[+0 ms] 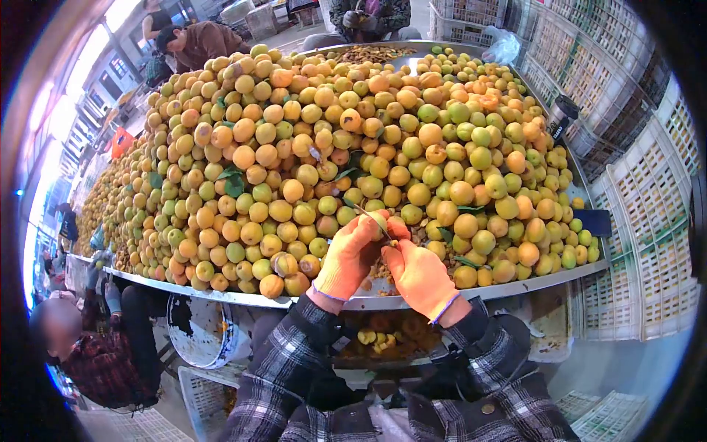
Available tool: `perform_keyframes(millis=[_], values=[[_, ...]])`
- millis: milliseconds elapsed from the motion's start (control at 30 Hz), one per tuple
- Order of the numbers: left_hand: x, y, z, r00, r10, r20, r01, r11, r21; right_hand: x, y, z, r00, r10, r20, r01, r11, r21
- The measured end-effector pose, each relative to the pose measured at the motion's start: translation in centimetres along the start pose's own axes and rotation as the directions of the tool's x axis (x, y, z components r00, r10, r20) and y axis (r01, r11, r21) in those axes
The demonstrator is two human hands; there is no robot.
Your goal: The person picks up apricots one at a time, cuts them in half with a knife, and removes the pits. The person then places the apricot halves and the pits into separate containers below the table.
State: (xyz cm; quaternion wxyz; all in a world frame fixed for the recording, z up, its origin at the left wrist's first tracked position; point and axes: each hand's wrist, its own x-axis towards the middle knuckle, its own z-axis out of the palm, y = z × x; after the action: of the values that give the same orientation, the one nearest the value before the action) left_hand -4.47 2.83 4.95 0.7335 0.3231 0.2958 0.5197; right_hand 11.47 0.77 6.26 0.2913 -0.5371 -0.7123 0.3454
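Left hand [348,254], gloved, has bent fingers gripping a yellow-green fruit [379,218] at the fingertips. Right hand [422,274], also gloved, is pinched up close beside it; exactly what it grips, cannot tell. Thin dark strip [363,211], maybe a blade, slants across the fruit, long axis running from the right fingertips up and away to the left. Fruit looks roundish, no clear long axis; stem end unreadable. Fingertip hold probably leaves its near side reachable. Fruit pile [280,158] lies just beyond the hands, cut fruit [377,339] below them, both probably for easy reach.
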Motion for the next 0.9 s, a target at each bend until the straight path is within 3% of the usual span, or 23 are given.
perform_keyframes(millis=[33, 100, 133, 200, 267, 300, 367, 400, 467, 500, 633, 733, 800, 900], values=[[-0.1, 0.4, 0.0, 1.0, 0.002, -0.002, -0.002, 1.0, -0.001, 0.0, 0.0, 0.0, 1.0, -0.002, 0.002, 0.002, 1.0, -0.001], [-0.2, 1.0, -0.1, 0.996, 0.054, -0.078, -0.027, 0.95, 0.311, 0.0, 0.2, -0.1, 1.0, -0.014, 0.015, 0.013, 0.999, 0.044], [-0.2, 1.0, -0.3, 0.995, 0.055, -0.078, -0.028, 0.95, 0.312, 0.0, 0.4, -0.2, 1.0, -0.015, 0.016, 0.014, 0.999, 0.044], [-0.1, 0.9, -0.5, 0.994, 0.068, -0.087, -0.009, 0.833, 0.553, 0.1, 0.8, -0.3, 0.998, -0.041, 0.05, 0.038, 0.998, 0.05], [-0.2, 0.6, 0.3, 0.994, 0.074, -0.082, -0.024, 0.867, 0.497, 0.1, 0.8, -0.4, 0.999, -0.046, 0.027, 0.044, 0.996, 0.074], [-0.1, 0.3, 0.7, 0.995, 0.058, -0.077, -0.037, 0.967, 0.254, 0.1, 0.8, -0.3, 0.999, -0.048, 0.006, 0.047, 0.994, 0.099], [0.8, -1.1, -0.6, 1.0, -0.014, 0.009, 0.016, 0.975, -0.221, 0.2, 0.9, 0.0, 0.999, -0.035, -0.031, 0.038, 0.995, 0.094], [0.8, -1.4, -0.6, 1.0, -0.012, 0.014, 0.015, 0.975, -0.221, 0.2, 1.0, 0.1, 0.998, -0.022, -0.06, 0.027, 0.996, 0.087], [0.7, -2.0, -0.6, 0.993, -0.111, 0.045, 0.12, 0.898, -0.423, 0.2, 0.9, 0.2, 0.997, -0.031, -0.074, 0.033, 0.999, 0.023], [-0.1, -1.1, 0.9, 0.996, -0.083, -0.031, 0.07, 0.951, -0.3, 0.1, 0.9, 0.4, 0.996, -0.037, -0.087, 0.034, 0.999, -0.035], [-0.1, -0.8, 0.2, 0.998, -0.053, -0.039, 0.042, 0.969, -0.243, 0.0, 0.6, 0.0, 0.999, -0.01, -0.044, 0.008, 0.999, -0.052], [-0.2, 0.1, 0.3, 1.0, -0.006, -0.028, 0.003, 0.995, -0.098, -0.1, 0.5, -0.5, 1.0, -0.011, -0.019, 0.01, 0.997, -0.077], [-0.2, 0.7, 0.5, 0.996, 0.038, -0.085, -0.013, 0.961, 0.275, -0.2, 0.5, -0.7, 1.0, 0.013, 0.013, -0.012, 0.994, -0.11], [-0.2, 0.1, 0.8, 0.993, 0.084, -0.079, -0.052, 0.939, 0.341, -0.3, 1.2, -0.4, 1.0, 0.011, 0.016, -0.008, 0.992, -0.128]])
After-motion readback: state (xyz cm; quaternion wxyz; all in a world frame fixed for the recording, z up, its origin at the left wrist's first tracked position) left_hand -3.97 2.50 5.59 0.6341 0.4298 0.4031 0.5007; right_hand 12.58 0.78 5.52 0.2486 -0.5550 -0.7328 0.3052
